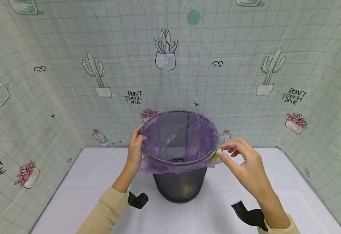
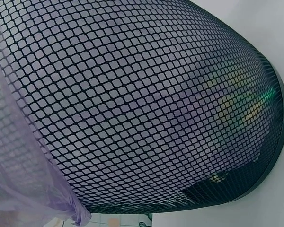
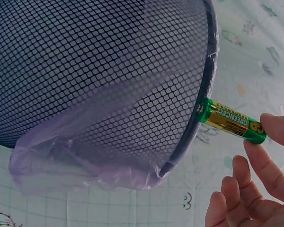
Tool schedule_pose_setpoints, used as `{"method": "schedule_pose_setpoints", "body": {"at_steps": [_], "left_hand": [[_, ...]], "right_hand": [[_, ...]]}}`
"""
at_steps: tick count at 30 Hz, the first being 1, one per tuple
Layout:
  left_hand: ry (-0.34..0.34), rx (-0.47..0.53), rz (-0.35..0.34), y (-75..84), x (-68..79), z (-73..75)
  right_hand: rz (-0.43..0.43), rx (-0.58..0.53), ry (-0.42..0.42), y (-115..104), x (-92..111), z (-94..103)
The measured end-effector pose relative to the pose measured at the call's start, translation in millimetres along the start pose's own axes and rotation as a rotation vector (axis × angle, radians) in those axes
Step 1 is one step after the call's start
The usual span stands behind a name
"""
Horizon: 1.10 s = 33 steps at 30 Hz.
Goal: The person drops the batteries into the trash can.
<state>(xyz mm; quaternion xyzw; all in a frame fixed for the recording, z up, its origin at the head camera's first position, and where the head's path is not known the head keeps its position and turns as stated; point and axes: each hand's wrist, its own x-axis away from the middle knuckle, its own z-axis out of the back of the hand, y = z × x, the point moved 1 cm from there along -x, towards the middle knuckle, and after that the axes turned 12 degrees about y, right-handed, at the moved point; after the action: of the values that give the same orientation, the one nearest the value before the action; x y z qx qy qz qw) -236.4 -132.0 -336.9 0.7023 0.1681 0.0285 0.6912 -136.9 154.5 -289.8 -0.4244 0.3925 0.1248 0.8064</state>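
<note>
A black mesh wastebasket [image 1: 178, 188] stands upright, lined with a thin purple plastic bag [image 1: 198, 143] folded over its rim. At the rim's left side, my left hand [image 1: 134, 149] grips it, thumb on the inner side and fingers outside. My right hand [image 1: 247, 165] pinches a green and gold battery [image 3: 230, 121] between thumb and index finger, beside the basket's right rim. In the right wrist view the battery's terminal end is at the rim; whether it touches is unclear. The left wrist view shows only mesh wall [image 2: 132, 94] and bag, with the left hand almost entirely hidden.
The basket rests on a white tabletop [image 1: 100, 195]. Behind and at both sides hangs a grid-patterned cloth [image 1: 123, 42] printed with cacti. Blurred yellow and green shapes [image 2: 236, 109] show through the mesh near the basket's bottom. Black mounts [image 1: 246, 214] sit at both wrists.
</note>
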Motion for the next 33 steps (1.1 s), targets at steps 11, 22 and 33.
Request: {"method": "schedule_pose_setpoints", "body": {"at_steps": [11, 22, 33], "left_hand": [[-0.016, -0.003, 0.012, -5.2, 4.4, -2.4], [-0.025, 0.002, -0.007, -2.4, 4.3, -2.3], [-0.015, 0.013, -0.01, -0.7, 3.5, -0.7]], "right_hand": [[-0.065, -0.033, -0.003, 4, -23, -9.4], [-0.125, 0.089, -0.086, 28, -18, -23.6], [-0.133, 0.095, -0.095, 30, -10, -20.5]]}}
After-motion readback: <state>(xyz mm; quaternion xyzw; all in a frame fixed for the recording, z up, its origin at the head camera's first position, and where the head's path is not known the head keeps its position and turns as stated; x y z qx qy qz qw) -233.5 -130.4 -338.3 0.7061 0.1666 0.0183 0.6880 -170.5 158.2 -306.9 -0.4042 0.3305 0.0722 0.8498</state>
